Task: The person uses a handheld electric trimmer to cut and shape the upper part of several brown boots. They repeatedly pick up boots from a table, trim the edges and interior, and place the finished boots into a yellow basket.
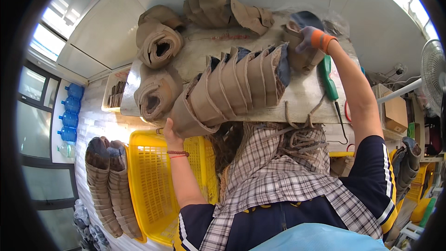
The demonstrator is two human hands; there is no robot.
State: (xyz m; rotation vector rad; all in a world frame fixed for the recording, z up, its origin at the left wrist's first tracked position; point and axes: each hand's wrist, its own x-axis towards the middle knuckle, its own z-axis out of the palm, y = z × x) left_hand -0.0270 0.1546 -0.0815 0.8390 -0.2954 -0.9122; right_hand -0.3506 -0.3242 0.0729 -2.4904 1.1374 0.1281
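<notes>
A long row of nested tan, leather-like curved pieces [232,86] with dark fuzzy lining lies across the table's near edge. My bare left hand [173,135], with red cords at the wrist, grips the row's left end; part of its fingers is hidden behind the piece. At the far right, my right hand [310,39], in a greyish glove with an orange cuff, holds the upper edge of a separate tan curved piece [304,58] with dark lining. Next to that piece lies a green handheld tool [328,79] with a black cord.
Rolled tan bundles [160,49] stand on the worn table [297,107] at left, and another row [227,11] lies along the back. A yellow basket [153,181] is below left, beside more stacked pieces [111,186]. A white fan [432,72] stands at right.
</notes>
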